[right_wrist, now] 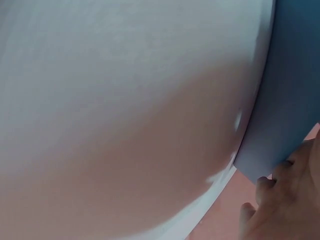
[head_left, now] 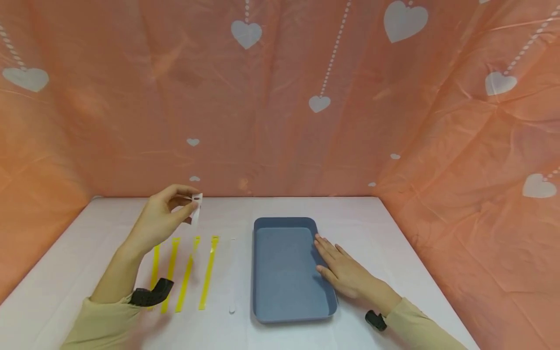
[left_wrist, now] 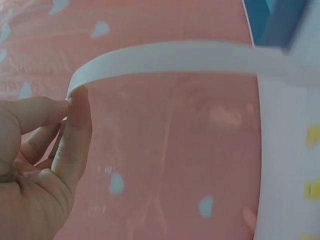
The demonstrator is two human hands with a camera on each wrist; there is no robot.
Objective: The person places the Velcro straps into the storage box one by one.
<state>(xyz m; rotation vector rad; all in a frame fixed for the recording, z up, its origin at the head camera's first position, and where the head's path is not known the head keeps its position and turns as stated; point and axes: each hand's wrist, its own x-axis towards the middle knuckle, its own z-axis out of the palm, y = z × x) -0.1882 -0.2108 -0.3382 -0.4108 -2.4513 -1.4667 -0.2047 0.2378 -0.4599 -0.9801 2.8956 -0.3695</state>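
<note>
My left hand (head_left: 159, 218) is raised above the left part of the table, pinching a thin white wristband (head_left: 197, 206) by one end between thumb and fingers. In the left wrist view the white wristband (left_wrist: 170, 57) arches away from the fingertips towards the table. Several yellow wristbands (head_left: 207, 277) lie side by side below this hand, partly hidden by the forearm. Another white band (head_left: 233, 277) lies flat to their right. My right hand (head_left: 345, 272) rests with straight fingers on the right rim of a blue-grey tray (head_left: 288, 272).
The tray holds nothing and stands upright on the white tabletop (head_left: 363, 218). Orange curtains (head_left: 280, 146) with white hearts rise behind and beside the table. A black strap device (head_left: 153, 292) sits on the left wrist, another (head_left: 375, 321) on the right.
</note>
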